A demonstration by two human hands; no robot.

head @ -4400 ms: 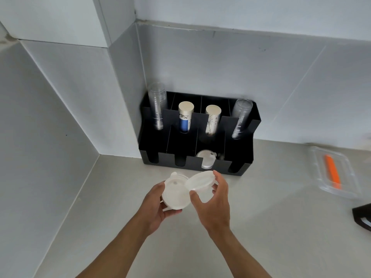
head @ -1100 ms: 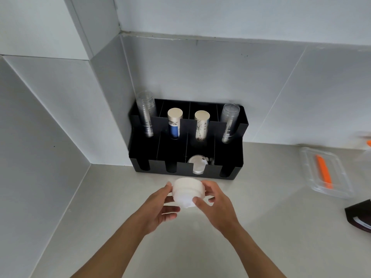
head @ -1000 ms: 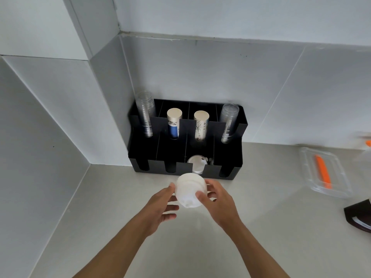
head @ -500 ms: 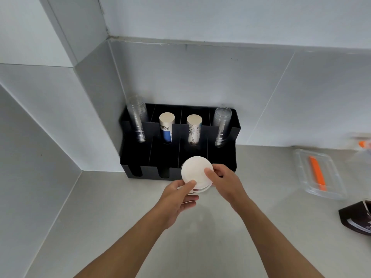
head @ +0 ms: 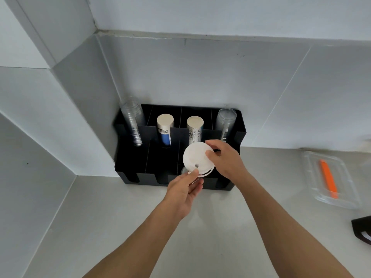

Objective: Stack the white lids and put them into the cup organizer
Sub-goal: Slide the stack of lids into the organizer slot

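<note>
The stacked white lids (head: 197, 159) are tilted over a front compartment of the black cup organizer (head: 140, 169), at the bench's back corner, pinched between right hand (head: 225, 159) and left hand (head: 183, 190) fingertips, seemingly for guided insertion.

The white lids (head: 195, 158) cover most of the slot behind them in the black organizer (head: 132, 157), so only a sliver of what sits inside shows. How many lids are stacked is hard to tell. A dark thing (head: 362, 229) is cut off at the right edge.
</note>
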